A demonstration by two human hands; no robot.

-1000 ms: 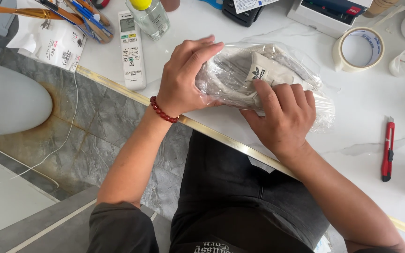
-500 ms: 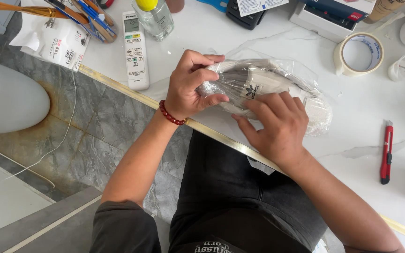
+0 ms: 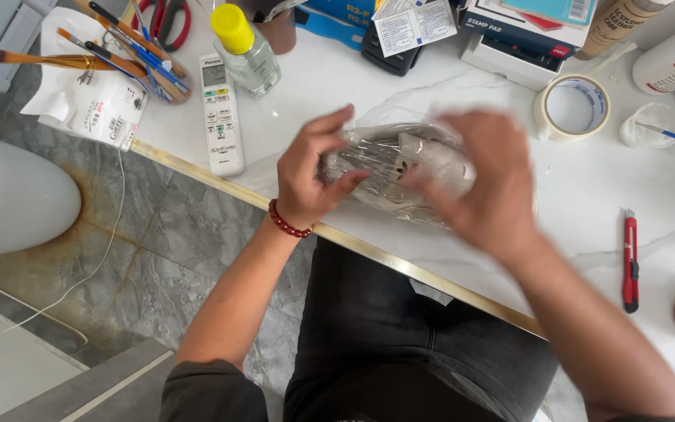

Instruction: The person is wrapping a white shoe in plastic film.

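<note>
A white shoe wrapped in clear plastic film [image 3: 400, 160] lies on the white marble table [image 3: 587, 211] near its front edge. My left hand [image 3: 314, 176], with a red bead bracelet at the wrist, grips the left end of the wrapped shoe. My right hand [image 3: 482, 180] is blurred with motion and lies over the right side of the bundle, fingers spread on the plastic. Most of the shoe is hidden under the film and my hands.
A white remote control [image 3: 220, 113] and a yellow-capped bottle [image 3: 248, 51] lie to the left. Brushes and pens [image 3: 119, 47] rest on a white paper bag. A tape roll [image 3: 573, 105] sits at the right, a red utility knife [image 3: 630, 262] near the edge. Boxes line the back.
My left hand has shifted from lying on top of the bundle to pinching its left end. My right hand has moved up over the right side. The wrapped shoe looks more bunched together.
</note>
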